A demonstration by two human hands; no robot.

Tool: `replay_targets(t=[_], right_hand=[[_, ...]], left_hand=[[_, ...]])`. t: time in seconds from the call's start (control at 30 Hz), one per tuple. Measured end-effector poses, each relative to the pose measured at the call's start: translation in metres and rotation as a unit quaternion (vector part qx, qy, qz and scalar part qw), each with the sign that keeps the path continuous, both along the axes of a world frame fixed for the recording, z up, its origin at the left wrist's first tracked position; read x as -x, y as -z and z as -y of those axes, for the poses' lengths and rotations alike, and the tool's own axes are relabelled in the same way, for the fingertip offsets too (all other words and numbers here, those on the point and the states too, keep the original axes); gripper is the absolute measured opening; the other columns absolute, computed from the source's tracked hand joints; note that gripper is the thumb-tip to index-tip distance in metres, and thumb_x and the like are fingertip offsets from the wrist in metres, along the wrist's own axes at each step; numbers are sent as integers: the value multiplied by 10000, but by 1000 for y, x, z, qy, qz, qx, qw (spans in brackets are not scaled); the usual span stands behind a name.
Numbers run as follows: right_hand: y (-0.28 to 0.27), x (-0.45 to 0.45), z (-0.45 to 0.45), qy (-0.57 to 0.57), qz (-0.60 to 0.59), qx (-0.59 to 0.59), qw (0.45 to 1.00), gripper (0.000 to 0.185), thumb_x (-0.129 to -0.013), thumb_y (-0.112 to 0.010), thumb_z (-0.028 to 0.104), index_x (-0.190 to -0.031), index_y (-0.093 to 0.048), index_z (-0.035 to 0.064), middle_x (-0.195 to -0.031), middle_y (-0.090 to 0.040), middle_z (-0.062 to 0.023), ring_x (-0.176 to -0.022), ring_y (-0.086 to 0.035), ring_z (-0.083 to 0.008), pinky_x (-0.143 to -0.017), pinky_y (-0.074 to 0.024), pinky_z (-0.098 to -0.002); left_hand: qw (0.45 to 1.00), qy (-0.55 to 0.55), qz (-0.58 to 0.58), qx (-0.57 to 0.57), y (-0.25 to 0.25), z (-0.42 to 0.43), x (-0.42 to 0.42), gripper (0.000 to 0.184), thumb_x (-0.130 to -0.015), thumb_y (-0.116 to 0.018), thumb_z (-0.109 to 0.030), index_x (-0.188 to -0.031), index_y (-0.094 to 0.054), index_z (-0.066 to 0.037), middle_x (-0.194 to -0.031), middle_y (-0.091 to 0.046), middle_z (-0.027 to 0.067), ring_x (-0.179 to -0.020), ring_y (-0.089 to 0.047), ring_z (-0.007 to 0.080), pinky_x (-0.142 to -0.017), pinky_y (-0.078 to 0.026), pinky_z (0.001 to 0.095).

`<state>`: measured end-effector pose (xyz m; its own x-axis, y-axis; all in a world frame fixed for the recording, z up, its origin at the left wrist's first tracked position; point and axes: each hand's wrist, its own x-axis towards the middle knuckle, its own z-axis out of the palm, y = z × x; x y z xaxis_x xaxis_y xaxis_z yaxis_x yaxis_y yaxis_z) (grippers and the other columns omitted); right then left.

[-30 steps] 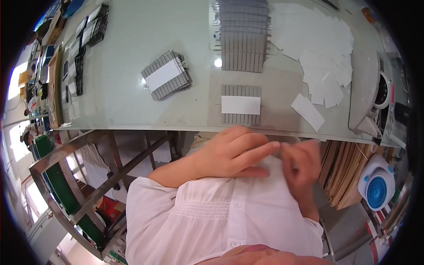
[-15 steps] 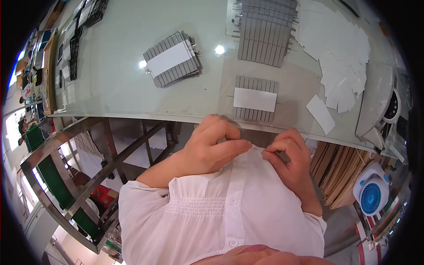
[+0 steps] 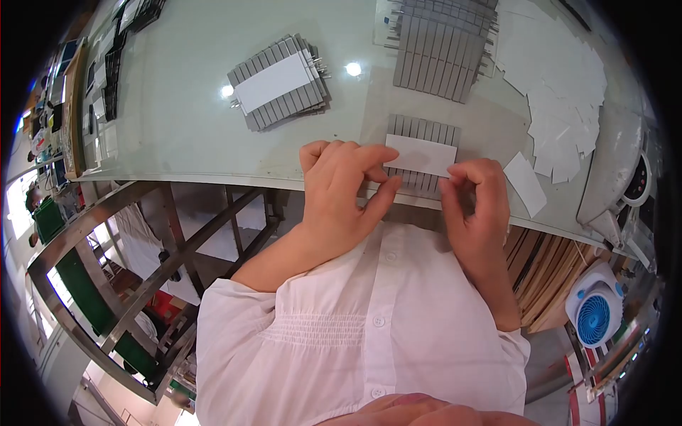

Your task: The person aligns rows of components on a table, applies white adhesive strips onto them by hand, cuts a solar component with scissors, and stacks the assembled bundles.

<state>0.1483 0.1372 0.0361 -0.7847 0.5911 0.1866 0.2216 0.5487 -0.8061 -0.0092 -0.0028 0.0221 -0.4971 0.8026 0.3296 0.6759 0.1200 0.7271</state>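
Near the table's front edge lies a grey ribbed piece with a white paper strip across it. My left hand is at its left end, thumb and index finger apart with a gap between them. At the right end, my right hand has its fingers curled, the thumb and index tips apart beside the piece; nothing shows between them. Further left, a stack of ribbed pieces carries another white strip. A larger ribbed stack stands behind the single piece.
Many loose white strips cover the table's right side, with one single strip nearer the edge. A white device stands at the far right. Black-edged items lie at the far left. Below are a metal frame and a fan.
Both hands have moved from the shirt front up over the table edge to the two ends of the single ribbed piece. The thumb and index finger of each hand have parted. The view has shifted slightly.
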Motion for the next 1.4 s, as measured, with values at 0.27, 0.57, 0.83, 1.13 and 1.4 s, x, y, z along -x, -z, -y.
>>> replay_targets(t=[0.27, 0.57, 0.83, 1.13, 1.4], right_hand=[[4, 3, -1, 9, 18, -31, 999, 322, -811, -746, -99, -1066, -620, 53, -879, -607, -63, -791, -560, -240, -653, -462, -369], [7, 2, -1, 7, 18, -51, 999, 319, -793, -751, -103, -1042, -642, 65, -917, -613, -70, -812, -566, -251, -667, -461, -368], [3, -33, -11, -29, 24, -134, 990, 315, -798, -785, -33, -1091, -759, 78, -988, -619, -57, -859, -562, -243, -722, -451, -359], [15, -40, -11, -52, 41, -223, 973, 433, -769, -826, 45, -1194, -785, 122, -1025, -601, -38, -916, -551, -234, -770, -437, -353], [7, -15, 5, -71, 57, -226, 970, 422, -751, -832, 97, -1167, -791, 158, -991, -577, -8, -895, -548, -222, -803, -424, -376]], left_hand=[[999, -22, -30, 35, 3, -4, -3, 473, -748, -830, -17, -1173, -654, -127, -768, -629, -74, -716, -566, 148, -830, -324, 371], [997, -44, -42, 39, 0, -8, -5, 384, -747, -821, -62, -1099, -700, -157, -855, -620, -44, -777, -584, 153, -825, -324, 367], [979, 11, -202, 1, 8, 22, 13, 301, -767, -821, -153, -1058, -762, -200, -1045, -653, -44, -890, -605, 132, -857, -352, 357], [959, 74, -268, 53, 9, 29, 25, 366, -853, -755, -377, -1182, -790, -221, -1146, -675, -13, -1013, -618, 188, -1011, -371, 446], [948, 86, -297, 75, 12, 24, 9, 428, -819, -744, -444, -1211, -760, -273, -1350, -658, -22, -1226, -587, 173, -1154, -327, 512]])
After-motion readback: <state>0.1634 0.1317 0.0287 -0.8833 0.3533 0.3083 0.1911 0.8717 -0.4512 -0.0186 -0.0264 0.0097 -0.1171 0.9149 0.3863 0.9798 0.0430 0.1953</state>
